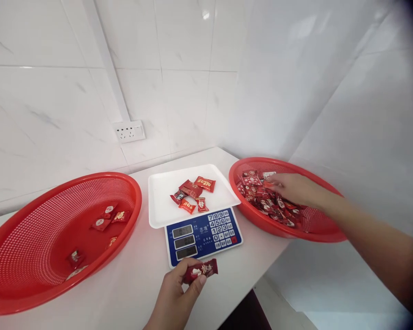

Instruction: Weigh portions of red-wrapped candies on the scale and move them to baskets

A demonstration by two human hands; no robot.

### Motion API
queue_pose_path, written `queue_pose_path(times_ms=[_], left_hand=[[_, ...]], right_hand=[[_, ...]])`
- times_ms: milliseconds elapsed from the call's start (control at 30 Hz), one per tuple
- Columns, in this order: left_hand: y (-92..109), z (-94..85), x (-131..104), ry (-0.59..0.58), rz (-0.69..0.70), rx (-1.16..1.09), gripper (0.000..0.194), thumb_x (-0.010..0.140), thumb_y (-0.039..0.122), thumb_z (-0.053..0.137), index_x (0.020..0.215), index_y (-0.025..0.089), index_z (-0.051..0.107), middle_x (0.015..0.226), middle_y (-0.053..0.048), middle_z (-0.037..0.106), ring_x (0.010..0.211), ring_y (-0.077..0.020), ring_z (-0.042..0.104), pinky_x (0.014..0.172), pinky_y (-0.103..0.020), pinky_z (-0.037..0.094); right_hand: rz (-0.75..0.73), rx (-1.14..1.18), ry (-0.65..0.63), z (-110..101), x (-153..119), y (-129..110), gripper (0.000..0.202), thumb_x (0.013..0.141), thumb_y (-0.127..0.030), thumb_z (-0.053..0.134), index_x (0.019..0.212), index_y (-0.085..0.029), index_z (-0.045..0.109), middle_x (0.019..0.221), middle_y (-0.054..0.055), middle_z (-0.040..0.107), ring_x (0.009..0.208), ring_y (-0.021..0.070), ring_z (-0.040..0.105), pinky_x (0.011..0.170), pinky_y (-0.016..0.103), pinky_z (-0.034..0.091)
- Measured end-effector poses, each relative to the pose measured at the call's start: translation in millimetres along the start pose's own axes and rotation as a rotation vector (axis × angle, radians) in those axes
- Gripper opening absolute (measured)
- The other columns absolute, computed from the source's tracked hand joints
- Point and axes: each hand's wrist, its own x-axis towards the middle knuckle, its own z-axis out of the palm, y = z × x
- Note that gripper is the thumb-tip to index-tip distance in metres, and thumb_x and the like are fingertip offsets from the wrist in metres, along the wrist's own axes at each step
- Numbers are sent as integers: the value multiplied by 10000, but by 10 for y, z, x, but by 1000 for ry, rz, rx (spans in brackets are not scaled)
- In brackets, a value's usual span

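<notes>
Between the thumb and fingers of my left hand (pixel 180 293) is a dark red wrapped candy (pixel 202 270), held just in front of the scale's keypad panel (pixel 203 234). My right hand (pixel 290 187) reaches into the right red basket (pixel 325 231), its fingertips at an orange-red wrapped candy (pixel 268 185) on top of a pile of red candies (pixel 266 201). The fingers look pinched there, partly hidden by the hand. Several red wrapped candies (pixel 192 189) lie on the scale's white tray (pixel 161 206).
On the left stands another red mesh basket (pixel 30 233) with several loose candies (pixel 103 220) in it. All of this rests on a white table (pixel 134 293) against a tiled wall with a power socket (pixel 129 132). The table's edge runs along the lower right.
</notes>
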Motion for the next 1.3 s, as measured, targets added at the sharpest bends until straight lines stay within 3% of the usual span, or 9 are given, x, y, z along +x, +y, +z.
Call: queue_pose_path(times_ms=[67,167,300,400,567,667,967,1100,1300], left_hand=[[18,-2,-7,-47,4,49,256,772,433,567,885,211,627,802,-22,653,757,-184,550,697,-270,398],[47,-8,-17,-93,22,100,243,798,411,541,911,209,615,827,-27,654,776,-185,548,715,-272,402],[50,-21,-26,-107,58,132,233,814,402,532,912,206,611,813,-22,646,769,-175,534,716,-264,402],[29,-31,-34,-135,71,127,219,829,392,523,913,210,611,826,-18,656,774,-171,543,708,-255,406],[23,-21,-63,-203,95,156,163,814,314,557,915,206,627,861,-16,671,773,-159,574,713,-245,419],[44,-6,-77,-224,99,183,173,798,301,577,929,206,639,858,-15,671,776,-155,574,725,-245,421],[31,15,-56,-282,40,61,236,766,388,617,845,166,600,776,-5,607,723,-139,515,680,-243,396],[-17,11,-25,-264,-14,-73,329,764,463,593,675,159,505,660,19,514,652,-117,455,624,-238,368],[-38,12,-25,-365,-93,-275,377,781,501,561,679,138,541,630,0,535,598,-113,511,599,-249,417]], right_hand=[[-13,20,-49,80,93,-397,207,816,-248,502,938,-223,668,948,56,707,813,239,658,675,348,512],[-21,61,-71,206,189,-901,298,842,-175,436,1058,-200,640,1102,63,663,988,233,613,818,368,485],[-83,182,69,319,43,-1224,318,854,-196,443,1129,-202,604,1196,68,610,1024,225,591,854,381,468],[-127,443,5,446,-340,-1296,279,883,-306,438,1073,-208,617,1051,64,669,928,193,620,795,335,488],[-68,692,-417,753,-1045,-1325,284,861,-438,466,935,-202,605,898,50,661,813,170,596,700,280,467],[-41,779,-562,878,-1272,-1334,327,855,-481,448,792,-186,575,740,22,614,690,148,538,623,253,426],[16,934,-654,969,-1372,-1368,382,854,-487,452,649,-170,515,613,-25,454,604,109,421,565,224,351],[-13,1034,-643,944,-1365,-1364,370,853,-473,465,656,-167,529,609,-29,432,588,100,405,550,219,341],[-61,1086,-647,956,-1351,-1377,403,834,-516,469,650,-164,542,594,-28,450,558,95,384,545,221,349]])
